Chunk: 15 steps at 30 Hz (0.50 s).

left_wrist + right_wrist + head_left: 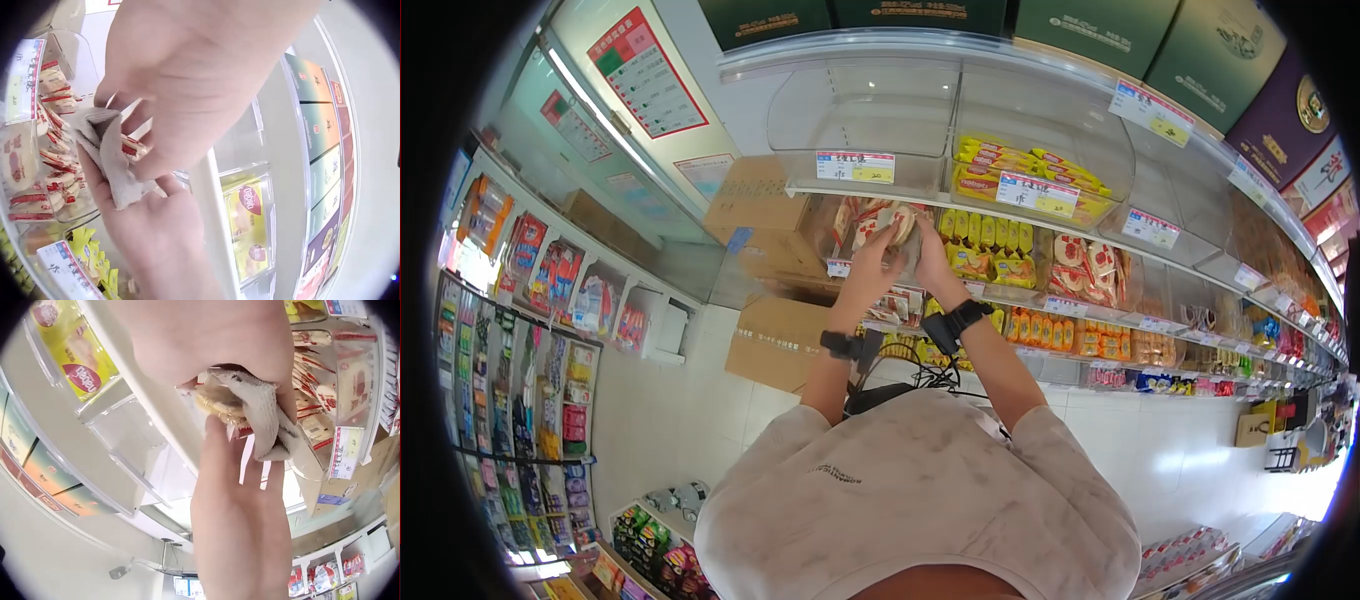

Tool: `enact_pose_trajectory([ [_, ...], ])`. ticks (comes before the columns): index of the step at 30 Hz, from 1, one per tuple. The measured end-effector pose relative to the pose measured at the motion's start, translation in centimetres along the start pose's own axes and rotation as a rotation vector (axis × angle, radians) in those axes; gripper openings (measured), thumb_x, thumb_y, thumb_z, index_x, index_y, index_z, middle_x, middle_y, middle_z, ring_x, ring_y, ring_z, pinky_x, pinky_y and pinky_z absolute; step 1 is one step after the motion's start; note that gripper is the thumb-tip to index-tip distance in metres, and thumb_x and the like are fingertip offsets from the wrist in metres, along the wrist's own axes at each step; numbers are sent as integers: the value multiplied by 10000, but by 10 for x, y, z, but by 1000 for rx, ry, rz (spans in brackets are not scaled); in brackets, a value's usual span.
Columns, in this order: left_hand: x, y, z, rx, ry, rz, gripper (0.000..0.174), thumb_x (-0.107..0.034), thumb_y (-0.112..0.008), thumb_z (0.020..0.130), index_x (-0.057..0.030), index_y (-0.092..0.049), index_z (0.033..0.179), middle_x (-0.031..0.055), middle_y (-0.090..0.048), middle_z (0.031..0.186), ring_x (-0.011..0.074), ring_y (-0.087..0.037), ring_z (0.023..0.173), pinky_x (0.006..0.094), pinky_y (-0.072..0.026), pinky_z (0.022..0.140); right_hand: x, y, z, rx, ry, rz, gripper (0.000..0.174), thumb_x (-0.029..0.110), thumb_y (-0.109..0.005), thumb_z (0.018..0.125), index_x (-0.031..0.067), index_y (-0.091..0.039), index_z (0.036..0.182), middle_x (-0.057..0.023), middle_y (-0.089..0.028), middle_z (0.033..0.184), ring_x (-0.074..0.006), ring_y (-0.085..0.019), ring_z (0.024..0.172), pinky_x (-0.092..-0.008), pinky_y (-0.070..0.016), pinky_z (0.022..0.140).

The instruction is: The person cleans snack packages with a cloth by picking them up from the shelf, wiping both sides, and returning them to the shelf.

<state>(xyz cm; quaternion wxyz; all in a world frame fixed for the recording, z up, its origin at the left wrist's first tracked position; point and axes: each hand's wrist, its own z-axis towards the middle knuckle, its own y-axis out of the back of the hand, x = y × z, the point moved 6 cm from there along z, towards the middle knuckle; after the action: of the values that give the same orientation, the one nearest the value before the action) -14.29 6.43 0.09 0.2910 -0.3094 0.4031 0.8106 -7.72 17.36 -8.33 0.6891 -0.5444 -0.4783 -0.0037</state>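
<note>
In the right wrist view, the snack [219, 402] is near the middle, just above the left hand [240, 500]. That hand's grip pinches it by the edge, maybe to leave its flat side free. The right hand [209, 340], at the top, has its grip around a gray cloth [262, 409], close against the snack, perhaps to rub it. More packs [312, 381] stand at upper right, likely sorted by kind.
</note>
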Motion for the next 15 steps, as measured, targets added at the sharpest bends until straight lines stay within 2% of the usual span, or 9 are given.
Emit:
enact_pose_trajectory([
  [1, -16, 6, -2, -12, 4, -28, 432, -96, -665, 913, -15, -589, 1330, 186, -655, 1151, 236, -653, 886, 319, -514, 834, 4, -5, -7, 45, -37, 56, 407, 339, -420, 1058, 88, -511, 1366, -84, -593, 1317, -236, -602, 1160, -394, -497, 980],
  [2, -28, 13, -2, 8, 83, -78, 426, -118, -697, 906, -28, -613, 1314, 164, -626, 1212, 239, -639, 948, 327, -509, 876, 14, -18, -22, 90, -76, 110, 405, 348, -412, 1064, 87, -515, 1357, -80, -590, 1321, -233, -601, 1166, -404, -494, 996],
  [4, -26, 22, -7, -23, 39, -53, 441, -123, -720, 892, -10, -616, 1305, 156, -622, 1171, 248, -634, 952, 326, -510, 878, 46, -54, -57, 230, -126, 193, 427, 396, -423, 1070, 74, -525, 1332, -74, -612, 1281, -215, -606, 1170, -412, -503, 1008],
  [7, -39, 27, -16, -25, 24, -64, 453, -125, -752, 876, 5, -626, 1290, 125, -615, 1136, 227, -634, 940, 305, -513, 859, 44, -37, -81, 164, -93, -60, 421, 378, -505, 1051, 58, -529, 1323, -64, -635, 1228, -189, -629, 1123, -388, -525, 974],
  [8, -44, 25, -20, -13, 26, -79, 454, -125, -762, 871, 8, -629, 1285, 111, -613, 1128, 215, -636, 933, 295, -514, 849, 46, -29, -93, 11, -111, -206, 416, 338, -589, 1023, 39, -534, 1307, -60, -641, 1207, -154, -640, 1070, -337, -530, 935],
  [11, -24, 15, -27, -41, 334, -450, 434, -124, -774, 872, -1, -642, 1267, 82, -605, 1148, 157, -628, 925, 271, -516, 828, 48, 4, -96, -30, -74, -464, 479, 328, -685, 971, 23, -541, 1311, -77, -624, 1188, -100, -591, 1021, -288, -508, 843],
  [14, -11, 4, -30, 151, 471, -522, 417, -254, -766, 889, -2, -665, 1205, 10, -641, 935, 61, -595, 796, 211, -460, 644, 72, -2, -110, -59, -41, -715, 418, 341, -705, 955, 23, -616, 1212, -51, -656, 1070, -69, -585, 908, -248, -488, 745],
  [15, -13, 0, -33, 220, 515, -546, 424, -298, -764, 895, -2, -672, 1185, -14, -653, 863, 29, -584, 753, 191, -441, 583, 74, -4, -113, -53, -38, -708, 395, 342, -702, 956, 24, -629, 1179, -41, -659, 1036, -65, -585, 880, -246, -488, 726],
])
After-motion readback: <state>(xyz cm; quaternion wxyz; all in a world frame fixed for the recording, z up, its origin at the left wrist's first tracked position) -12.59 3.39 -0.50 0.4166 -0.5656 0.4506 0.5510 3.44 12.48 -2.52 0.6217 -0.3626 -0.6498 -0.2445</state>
